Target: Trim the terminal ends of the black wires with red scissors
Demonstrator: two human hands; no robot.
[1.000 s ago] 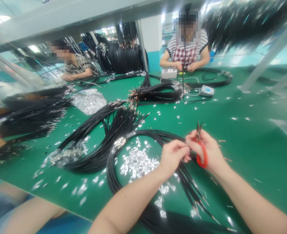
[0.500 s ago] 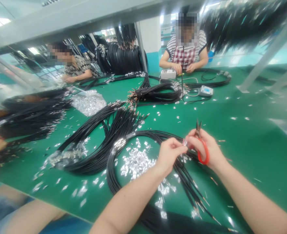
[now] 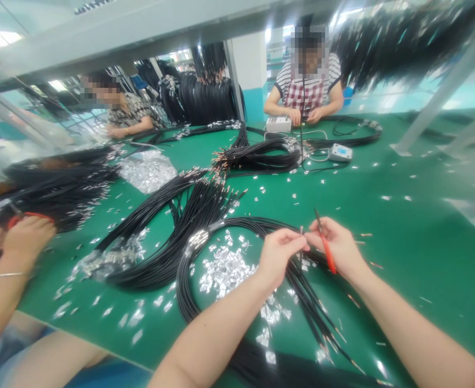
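Nearest: loose cable ends (image 3: 308, 302) splayed on the green counter (image 3: 403, 280); foil scraps (image 3: 225, 269) heaped inside the coil (image 3: 183, 285). Over the cables, thin piece (image 3: 301, 230), too small to identify, pinched by left hand's (image 3: 278, 258) fingers. Red-handled scissors (image 3: 327, 253) gripped by right hand's (image 3: 342, 250) fingers. Beyond, another black bundle (image 3: 262, 156) is laid.
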